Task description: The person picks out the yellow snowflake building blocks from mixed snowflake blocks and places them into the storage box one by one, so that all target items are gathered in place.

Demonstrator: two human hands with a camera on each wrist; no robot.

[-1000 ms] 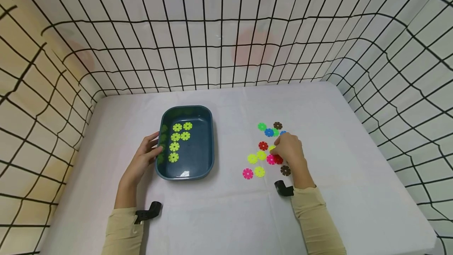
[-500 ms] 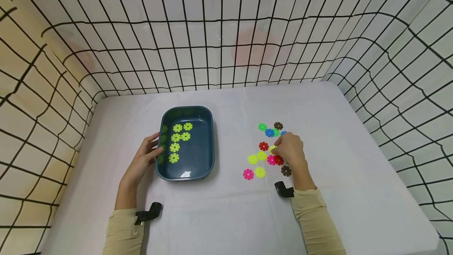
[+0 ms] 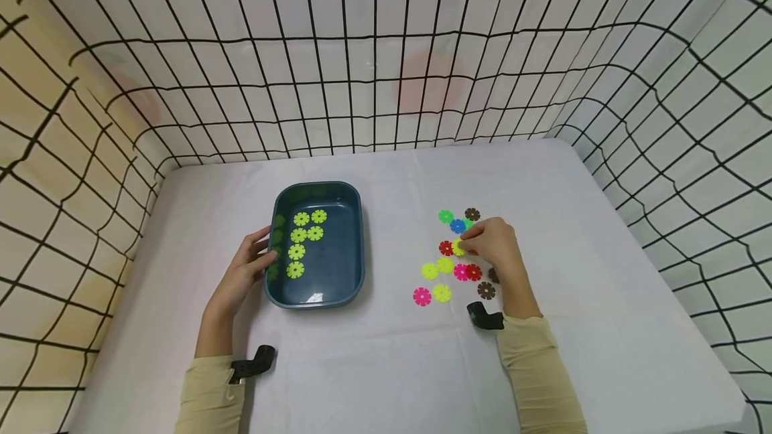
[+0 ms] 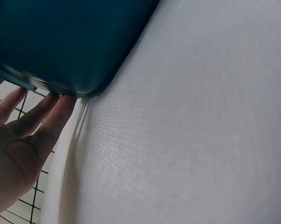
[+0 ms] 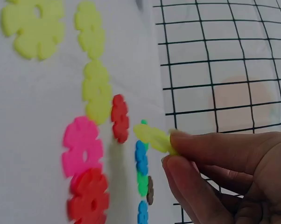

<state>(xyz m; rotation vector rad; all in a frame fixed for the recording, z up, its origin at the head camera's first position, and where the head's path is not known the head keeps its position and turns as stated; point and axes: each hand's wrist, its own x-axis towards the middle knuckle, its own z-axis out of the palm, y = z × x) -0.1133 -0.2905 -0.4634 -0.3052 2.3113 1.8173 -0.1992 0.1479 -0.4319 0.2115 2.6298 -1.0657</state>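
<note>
A dark blue plastic tray (image 3: 363,246) stands on the left of the table, with several yellow-green flower-shaped discs (image 3: 297,251) lying in its left half. My left hand (image 3: 242,273) holds the tray's left side, thumb over the rim and fingers against the outer wall, as the left wrist view shows. Between thumb and forefinger, my right hand (image 3: 494,245) pinches a yellow flower-shaped disc (image 5: 152,137) by its edge, lifted off the cloth. Beside it lie a red disc (image 3: 445,248), a blue disc (image 3: 458,226) and more yellow discs (image 3: 430,271).
Pink discs (image 3: 422,297), brown discs (image 3: 486,291) and a green disc (image 3: 445,216) lie scattered around the right hand on the white cloth (image 3: 374,367). Black wire mesh (image 3: 374,79) borders the table at the back and both sides.
The right hand has raised the yellow disc from the pile and shifted slightly up and left, uncovering part of a brown disc. The left hand and tray stay put.
</note>
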